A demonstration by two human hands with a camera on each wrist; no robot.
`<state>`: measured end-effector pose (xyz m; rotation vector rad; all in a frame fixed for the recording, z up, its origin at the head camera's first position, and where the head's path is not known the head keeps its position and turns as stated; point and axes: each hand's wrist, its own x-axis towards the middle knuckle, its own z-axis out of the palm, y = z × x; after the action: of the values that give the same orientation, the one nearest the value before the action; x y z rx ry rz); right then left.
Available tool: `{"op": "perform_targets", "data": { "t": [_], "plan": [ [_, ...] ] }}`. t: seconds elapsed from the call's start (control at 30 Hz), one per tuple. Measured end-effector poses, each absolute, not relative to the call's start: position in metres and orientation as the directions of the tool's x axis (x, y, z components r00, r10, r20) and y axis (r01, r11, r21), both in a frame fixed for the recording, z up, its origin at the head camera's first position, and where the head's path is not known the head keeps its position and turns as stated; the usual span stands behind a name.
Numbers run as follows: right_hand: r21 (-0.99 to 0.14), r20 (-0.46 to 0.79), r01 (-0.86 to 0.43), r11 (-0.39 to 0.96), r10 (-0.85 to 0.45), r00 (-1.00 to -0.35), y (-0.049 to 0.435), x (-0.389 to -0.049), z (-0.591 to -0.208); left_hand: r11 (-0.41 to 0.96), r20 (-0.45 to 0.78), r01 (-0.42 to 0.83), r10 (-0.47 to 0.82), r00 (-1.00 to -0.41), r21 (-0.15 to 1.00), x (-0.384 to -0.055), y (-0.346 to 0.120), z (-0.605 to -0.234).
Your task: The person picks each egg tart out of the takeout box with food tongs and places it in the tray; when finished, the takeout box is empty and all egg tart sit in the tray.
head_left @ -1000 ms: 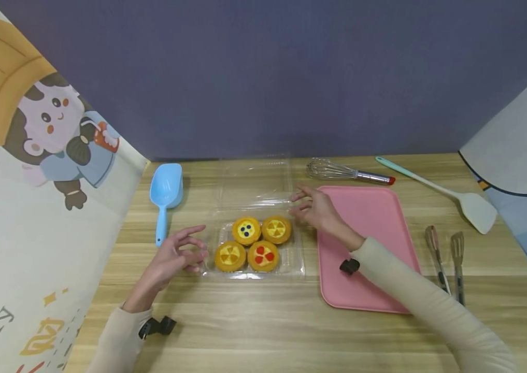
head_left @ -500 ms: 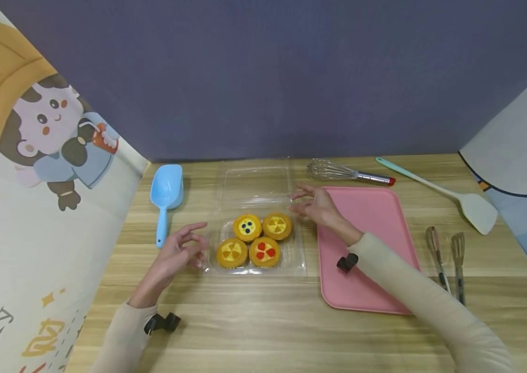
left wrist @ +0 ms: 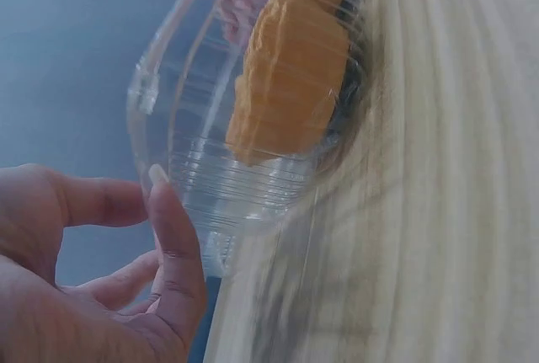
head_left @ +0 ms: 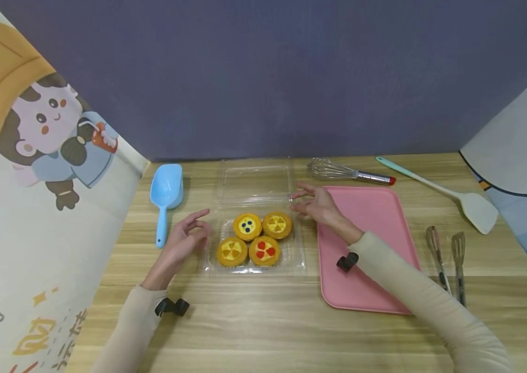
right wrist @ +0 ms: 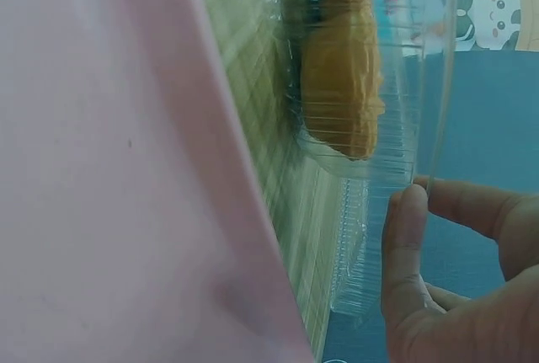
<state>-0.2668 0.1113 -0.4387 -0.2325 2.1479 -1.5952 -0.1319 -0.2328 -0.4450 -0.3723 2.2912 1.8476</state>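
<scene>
A clear plastic clamshell container (head_left: 295,259) lies open on the table, its lid (head_left: 256,181) folded back toward the wall. Inside sit several tarts: one with blue dots (head_left: 247,226), one with red pieces (head_left: 265,251), and others with yellow wedges (head_left: 277,225). My left hand (head_left: 181,241) is at the container's left side; in the left wrist view, thumb and forefinger pinch its rim (left wrist: 139,119). My right hand (head_left: 316,207) is at the right side, over the pink tray's corner. The right wrist view shows thumb and forefinger pinching the rim (right wrist: 442,119) there.
A pink tray (head_left: 366,269) lies right of the container, under my right forearm. Behind it are a whisk (head_left: 338,170) and a pale spatula (head_left: 475,210). Two small utensils (head_left: 458,259) lie farther right. A blue scoop (head_left: 166,189) lies at the left.
My left hand has moved up along the container's left edge toward the wall. The container with its tarts has shifted slightly toward the wall. My right hand has barely moved.
</scene>
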Motion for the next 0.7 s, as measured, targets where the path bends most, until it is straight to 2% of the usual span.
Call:
{"op": "perform_targets", "data": {
  "t": [0.5, 0.7],
  "plan": [
    [-0.946, -0.251, 0.138, 0.293, -0.396, -0.883, 0.115, -0.268, -0.438, 0.155, -0.260, -0.273, -0.097, -0.961, 0.949, -0.142, -0.229, -0.451],
    [-0.951, -0.176, 0.046, 0.306, -0.414, -0.893, 0.124, -0.259, -0.435, 0.157, -0.259, -0.272, -0.097, -0.961, 0.949, -0.141, -0.229, -0.451]
  ]
}}
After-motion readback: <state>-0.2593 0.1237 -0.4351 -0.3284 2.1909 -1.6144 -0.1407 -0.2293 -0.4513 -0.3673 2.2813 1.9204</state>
